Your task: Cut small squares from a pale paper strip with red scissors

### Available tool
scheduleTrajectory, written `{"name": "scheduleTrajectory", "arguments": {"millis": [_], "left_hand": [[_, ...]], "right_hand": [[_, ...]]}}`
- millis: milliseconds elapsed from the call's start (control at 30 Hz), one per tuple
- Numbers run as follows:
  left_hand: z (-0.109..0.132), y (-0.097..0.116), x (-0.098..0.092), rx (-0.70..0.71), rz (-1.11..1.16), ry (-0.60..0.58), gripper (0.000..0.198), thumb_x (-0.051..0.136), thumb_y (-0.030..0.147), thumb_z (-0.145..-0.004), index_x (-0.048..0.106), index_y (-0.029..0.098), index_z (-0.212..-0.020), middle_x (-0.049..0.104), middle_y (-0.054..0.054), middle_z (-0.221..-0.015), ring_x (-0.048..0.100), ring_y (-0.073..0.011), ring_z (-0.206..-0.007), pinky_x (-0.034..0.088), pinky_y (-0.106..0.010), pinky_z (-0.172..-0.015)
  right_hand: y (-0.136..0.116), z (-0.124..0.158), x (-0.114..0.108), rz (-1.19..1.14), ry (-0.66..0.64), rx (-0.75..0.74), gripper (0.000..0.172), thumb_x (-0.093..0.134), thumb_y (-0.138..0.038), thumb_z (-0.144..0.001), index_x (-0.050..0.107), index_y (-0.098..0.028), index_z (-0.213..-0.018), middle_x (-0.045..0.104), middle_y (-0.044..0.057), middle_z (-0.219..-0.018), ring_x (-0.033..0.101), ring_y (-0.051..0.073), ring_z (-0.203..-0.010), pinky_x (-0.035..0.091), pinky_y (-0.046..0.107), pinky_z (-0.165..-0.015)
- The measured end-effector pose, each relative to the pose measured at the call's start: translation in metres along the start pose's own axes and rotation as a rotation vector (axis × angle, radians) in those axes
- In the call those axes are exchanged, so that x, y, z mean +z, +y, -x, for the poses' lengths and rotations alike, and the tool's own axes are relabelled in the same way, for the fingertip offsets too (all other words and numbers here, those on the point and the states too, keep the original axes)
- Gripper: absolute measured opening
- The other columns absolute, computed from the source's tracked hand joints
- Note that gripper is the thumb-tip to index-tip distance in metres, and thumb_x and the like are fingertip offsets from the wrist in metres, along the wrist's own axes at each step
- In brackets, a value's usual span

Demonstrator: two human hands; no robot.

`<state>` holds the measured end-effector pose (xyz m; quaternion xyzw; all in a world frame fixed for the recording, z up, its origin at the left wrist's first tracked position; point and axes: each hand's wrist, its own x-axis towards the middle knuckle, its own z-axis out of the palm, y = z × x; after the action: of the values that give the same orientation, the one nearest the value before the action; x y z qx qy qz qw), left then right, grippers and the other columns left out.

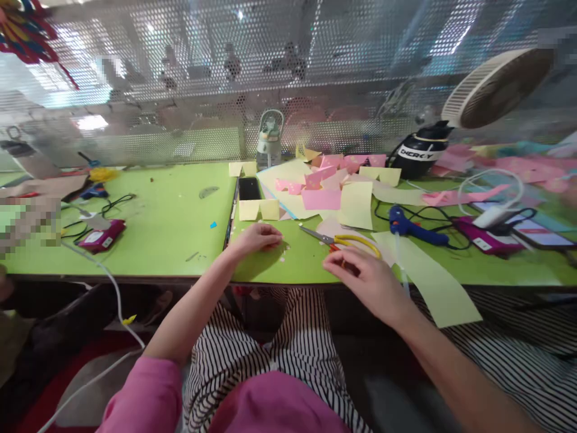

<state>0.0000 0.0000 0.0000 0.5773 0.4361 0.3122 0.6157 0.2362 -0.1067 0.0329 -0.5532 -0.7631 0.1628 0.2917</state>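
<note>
Hands: While the left hand (pixel 258 236) lies flat and open on the green table (pixel 171 222), holding nothing, the right hand (pixel 363 279) curls loosely beside the scissors (pixel 339 240); whether a finger is already in the handle I cannot tell, since the hand covers that end.
Scissors: just beyond the right hand, long axis running left to right, blades towards the left hand, yellow handles at the right hand's knuckles.
Nearer hand: the right.
Paper: yellow and pink sheets (pixel 333 192) lie past both hands; a yellow strip (pixel 433 282) hangs off the edge right of the right hand.
Glue gun: blue (pixel 408 227), beyond the right hand.
Containers: a capped bottle (pixel 269 139) stands far beyond the left hand, contents unclear.
</note>
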Motion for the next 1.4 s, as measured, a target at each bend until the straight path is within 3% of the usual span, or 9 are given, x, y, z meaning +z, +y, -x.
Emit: {"name": "scheduleTrajectory", "arguments": {"millis": [200,400,567,667,833,933,1100,1200,1400], "left_hand": [[0.003,0.002,-0.01,-0.037,0.016,-0.037,0.009,0.068,0.014,-0.082,0.07,0.017,-0.074,0.069,-0.002,-0.07,0.059,-0.0093,-0.06,0.048,-0.024,-0.063],[-0.001,0.007,-0.008,-0.117,0.081,-0.121,0.013,0.064,0.008,-0.083,0.071,0.017,-0.077,0.072,-0.003,-0.073,0.064,-0.0109,-0.064,0.051,-0.027,-0.068],[0.003,0.013,-0.002,-0.129,0.14,-0.12,0.012,0.064,0.009,-0.085,0.068,0.016,-0.077,0.072,-0.003,-0.075,0.063,-0.0077,-0.061,0.05,-0.024,-0.066],[0.01,0.014,0.004,-0.13,0.291,-0.082,0.007,0.065,0.011,-0.086,0.067,0.016,-0.082,0.073,-0.004,-0.079,0.065,-0.0082,-0.066,0.052,-0.025,-0.071],[0.02,0.01,0.009,-0.121,0.473,-0.032,0.004,0.063,0.014,-0.087,0.066,0.015,-0.085,0.073,-0.006,-0.085,0.067,-0.0096,-0.074,0.052,-0.027,-0.076],[0.024,0.008,0.008,-0.096,0.479,0.021,0.003,0.068,0.017,-0.084,0.065,0.016,-0.083,0.07,-0.004,-0.087,0.065,-0.0101,-0.078,0.051,-0.025,-0.073],[0.029,0.008,0.009,-0.04,0.379,0.092,0.011,0.073,0.025,-0.079,0.066,0.017,-0.082,0.061,0.002,-0.081,0.054,-0.0059,-0.068,0.045,-0.019,-0.063],[0.029,0.008,0.013,-0.025,0.349,0.088,0.014,0.073,0.027,-0.079,0.066,0.016,-0.086,0.06,0.002,-0.081,0.052,-0.0061,-0.066,0.044,-0.019,-0.06],[0.033,0.008,0.016,-0.012,0.318,0.095,0.018,0.071,0.027,-0.08,0.067,0.015,-0.094,0.064,-0.001,-0.085,0.055,-0.007,-0.063,0.044,-0.021,-0.058]], "right_hand": [[0.016,-0.066,0.022,0.111,-0.177,0.022,0.018,0.054,-0.033,-0.087,0.067,-0.022,-0.079,0.069,0.003,-0.086,0.061,0.018,-0.074,0.045,0.03,-0.065],[0.023,-0.084,0.037,0.133,-0.274,0.006,0.024,0.05,-0.035,-0.09,0.071,-0.024,-0.085,0.07,0.004,-0.088,0.064,0.019,-0.078,0.047,0.031,-0.069],[0.032,-0.075,0.017,0.213,-0.237,-0.007,0.024,0.047,-0.036,-0.09,0.068,-0.023,-0.091,0.07,0.007,-0.096,0.064,0.024,-0.088,0.049,0.038,-0.078],[0.049,-0.054,-0.001,0.488,-0.115,-0.044,0.029,0.046,-0.037,-0.087,0.065,-0.02,-0.1,0.069,0.015,-0.102,0.063,0.034,-0.098,0.047,0.05,-0.085],[0.083,-0.03,-0.02,0.513,-0.227,-0.019,0.039,0.05,-0.034,-0.082,0.059,-0.017,-0.116,0.068,0.019,-0.113,0.064,0.039,-0.1,0.049,0.055,-0.086],[0.09,-0.032,-0.025,0.482,-0.237,-0.004,0.037,0.053,-0.029,-0.076,0.06,-0.019,-0.111,0.069,0.018,-0.108,0.066,0.037,-0.096,0.052,0.05,-0.081],[0.072,-0.041,-0.034,0.554,-0.255,0.035,0.035,0.051,-0.032,-0.075,0.062,-0.017,-0.104,0.069,0.017,-0.099,0.067,0.034,-0.09,0.054,0.047,-0.076],[0.046,-0.042,-0.034,0.535,-0.13,-0.005,0.036,0.045,-0.044,-0.086,0.065,-0.018,-0.102,0.069,0.015,-0.1,0.066,0.033,-0.093,0.052,0.048,-0.08],[0.007,-0.049,0.003,0.152,-0.18,-0.106,0.023,0.046,-0.035,-0.094,0.064,-0.023,-0.086,0.07,0.004,-0.087,0.066,0.019,-0.082,0.05,0.033,-0.073]]}}
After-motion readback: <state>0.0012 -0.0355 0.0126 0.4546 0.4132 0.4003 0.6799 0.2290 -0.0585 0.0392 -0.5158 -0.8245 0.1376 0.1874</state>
